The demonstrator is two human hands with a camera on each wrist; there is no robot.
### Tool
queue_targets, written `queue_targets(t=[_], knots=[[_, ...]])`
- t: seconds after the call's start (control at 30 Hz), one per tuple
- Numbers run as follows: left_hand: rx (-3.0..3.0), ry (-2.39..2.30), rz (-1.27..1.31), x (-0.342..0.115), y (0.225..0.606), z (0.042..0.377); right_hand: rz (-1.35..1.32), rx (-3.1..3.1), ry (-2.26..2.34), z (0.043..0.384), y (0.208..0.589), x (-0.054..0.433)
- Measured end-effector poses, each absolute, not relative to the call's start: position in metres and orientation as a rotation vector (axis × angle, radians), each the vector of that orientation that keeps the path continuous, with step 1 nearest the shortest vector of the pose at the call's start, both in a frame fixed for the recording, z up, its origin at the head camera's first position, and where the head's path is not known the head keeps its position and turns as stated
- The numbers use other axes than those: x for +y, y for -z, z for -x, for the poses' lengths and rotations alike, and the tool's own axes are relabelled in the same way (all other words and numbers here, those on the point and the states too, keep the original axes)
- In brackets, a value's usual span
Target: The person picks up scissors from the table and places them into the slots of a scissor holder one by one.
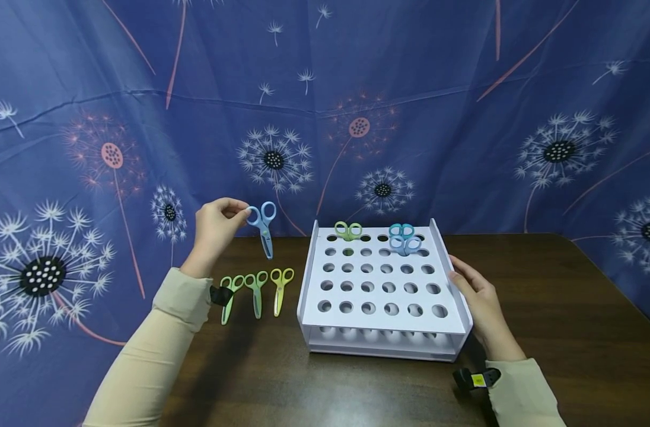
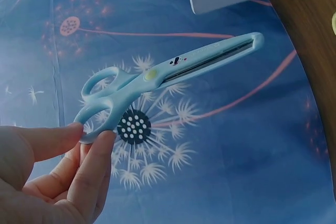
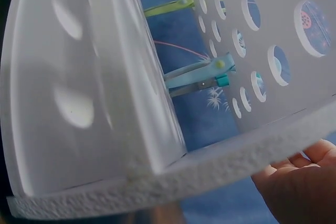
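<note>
My left hand (image 1: 218, 228) pinches light blue scissors (image 1: 265, 231) by one handle loop, between thumb and fingertips. They hang blades down beyond the row of scissors on the table; in the left wrist view their closed blades (image 2: 210, 59) point away from the fingers. My right hand (image 1: 482, 302) rests against the outer right side of a white rack (image 1: 375, 320) with rows of round holes, thumb and fingertips at the panel's edge. Green scissors (image 1: 349, 230), teal scissors (image 1: 401, 228) and light blue scissors (image 1: 405, 244) stand in the rack, handles up.
Left of the rack, light green scissors (image 1: 227, 308), green scissors (image 1: 257, 293) and yellow scissors (image 1: 279, 290) lie side by side on the dark wooden table (image 1: 261, 379). A blue dandelion-print cloth (image 1: 464, 118) hangs behind the table.
</note>
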State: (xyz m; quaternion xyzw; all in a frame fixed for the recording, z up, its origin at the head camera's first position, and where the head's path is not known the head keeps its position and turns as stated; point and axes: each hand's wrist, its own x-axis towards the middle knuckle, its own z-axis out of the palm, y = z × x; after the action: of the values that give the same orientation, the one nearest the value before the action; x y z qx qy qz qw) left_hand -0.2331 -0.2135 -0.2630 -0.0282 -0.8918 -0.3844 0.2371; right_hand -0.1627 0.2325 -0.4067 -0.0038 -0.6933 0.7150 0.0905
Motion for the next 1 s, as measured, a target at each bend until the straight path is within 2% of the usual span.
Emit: queue_targets(t=[0.57,1.0], knots=[[-2.427,1.241,0.196,-0.178,0.247,0.237,0.092,-2.086,-2.163,0.162,0.404,0.233],[-2.444,1.150,0.339,-0.147,0.257,0.248,0.105,-2.096,-2.157,0.162,0.404,0.232]])
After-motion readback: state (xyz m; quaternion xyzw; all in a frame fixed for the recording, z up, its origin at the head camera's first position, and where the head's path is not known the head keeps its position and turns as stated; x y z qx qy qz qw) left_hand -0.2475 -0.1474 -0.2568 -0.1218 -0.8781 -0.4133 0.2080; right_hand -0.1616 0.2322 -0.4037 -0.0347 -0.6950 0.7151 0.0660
